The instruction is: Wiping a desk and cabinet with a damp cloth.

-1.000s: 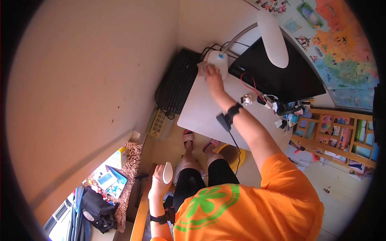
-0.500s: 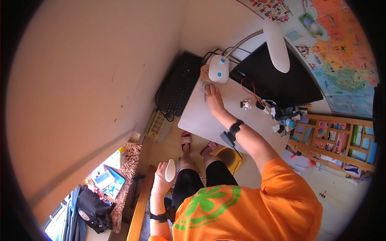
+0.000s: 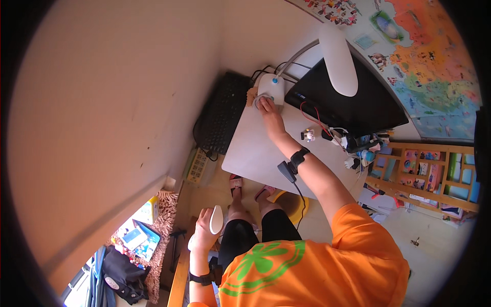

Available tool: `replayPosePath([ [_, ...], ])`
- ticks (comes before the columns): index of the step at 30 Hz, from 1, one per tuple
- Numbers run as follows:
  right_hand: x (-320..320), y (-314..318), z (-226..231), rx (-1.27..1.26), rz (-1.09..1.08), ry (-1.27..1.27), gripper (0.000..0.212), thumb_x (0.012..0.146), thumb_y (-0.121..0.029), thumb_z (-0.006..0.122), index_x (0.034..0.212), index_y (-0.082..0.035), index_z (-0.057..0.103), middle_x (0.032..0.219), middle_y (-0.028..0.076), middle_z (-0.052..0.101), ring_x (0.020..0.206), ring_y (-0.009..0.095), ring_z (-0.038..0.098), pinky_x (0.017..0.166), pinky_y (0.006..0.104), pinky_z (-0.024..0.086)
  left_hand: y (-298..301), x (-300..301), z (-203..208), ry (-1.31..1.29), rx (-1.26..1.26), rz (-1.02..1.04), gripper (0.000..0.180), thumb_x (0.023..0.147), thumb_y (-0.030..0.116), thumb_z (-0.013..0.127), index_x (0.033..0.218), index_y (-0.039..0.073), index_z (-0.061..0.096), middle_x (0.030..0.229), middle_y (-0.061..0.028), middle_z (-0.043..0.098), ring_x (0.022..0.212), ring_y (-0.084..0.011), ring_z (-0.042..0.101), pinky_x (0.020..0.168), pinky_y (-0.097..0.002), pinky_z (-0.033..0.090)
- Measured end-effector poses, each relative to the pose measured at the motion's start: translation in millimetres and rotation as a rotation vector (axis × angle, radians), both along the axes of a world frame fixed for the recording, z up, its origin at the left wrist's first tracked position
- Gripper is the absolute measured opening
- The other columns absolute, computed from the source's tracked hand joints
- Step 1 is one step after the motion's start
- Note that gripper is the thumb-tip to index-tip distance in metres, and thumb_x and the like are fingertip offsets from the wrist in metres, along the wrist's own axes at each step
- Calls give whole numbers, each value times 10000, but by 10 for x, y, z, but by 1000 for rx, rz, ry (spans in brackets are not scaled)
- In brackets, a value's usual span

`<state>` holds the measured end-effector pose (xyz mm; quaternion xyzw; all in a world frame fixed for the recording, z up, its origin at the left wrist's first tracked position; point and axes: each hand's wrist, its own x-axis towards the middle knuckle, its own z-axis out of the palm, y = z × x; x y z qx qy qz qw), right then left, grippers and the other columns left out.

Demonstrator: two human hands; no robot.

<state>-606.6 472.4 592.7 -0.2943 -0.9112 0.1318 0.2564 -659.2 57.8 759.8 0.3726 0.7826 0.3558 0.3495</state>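
Note:
My right hand (image 3: pixel 272 118) reaches out over the desk (image 3: pixel 242 137) and presses a crumpled grey cloth (image 3: pixel 259 97) onto the base of a white desk lamp (image 3: pixel 269 85). The fingers are closed over the cloth and hide part of it. At my left side, my left hand (image 3: pixel 203 231) grips a white oval thing (image 3: pixel 217 220) with a smooth face; its kind I cannot make out. That hand is held low, away from the desk.
A black monitor (image 3: pixel 353 92) stands behind the lamp's arm. A black keyboard (image 3: pixel 221 112) leans against the wall at the desk's left. A small figurine (image 3: pixel 308 135) and cables lie on the right. A yellow bin (image 3: pixel 290 203) stands below.
My right hand has moved with the cloth from the desktop beside the lamp up onto the lamp's base. My left hand still holds the white oval thing in about the same place.

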Motion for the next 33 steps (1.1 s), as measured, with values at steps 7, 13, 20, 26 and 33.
replayPosePath([
  [7,-146,550,301,-32,-69,-145,360,839,15,511,1183,-16,611,1247,150,567,1179,322,532,1005,385,449,21,-43,-98,-35,-5,-44,413,709,7,689,1106,-9,577,1030,-212,595,993,-437,570,839,-458,506],
  [13,331,-21,114,-56,-110,-235,365,874,21,471,1225,30,573,1251,193,577,1230,336,525,1050,382,436,3,-8,-43,-31,24,-12,400,718,8,685,1103,-11,579,1015,-207,602,988,-434,576,830,-452,512],
  [20,14,739,379,-126,-328,-223,420,836,38,526,1254,82,520,1282,262,540,1193,396,542,1041,393,446,67,-20,-148,-49,-24,-46,426,715,5,683,1126,-11,574,1039,-212,601,994,-437,575,836,-453,511],
  [26,618,41,6,-158,-260,-288,450,778,107,533,1228,79,527,1273,272,536,1179,423,539,1029,406,450,180,6,-63,-65,30,-58,425,722,3,677,1133,-9,567,1038,-212,596,986,-437,575,829,-452,512],
  [33,381,271,331,-112,-213,-62,423,853,89,448,1264,39,537,1392,219,487,1275,376,483,1069,400,413,259,-18,-96,-48,45,-61,406,725,5,679,1117,-1,575,1030,-210,592,993,-433,575,832,-453,510],
])
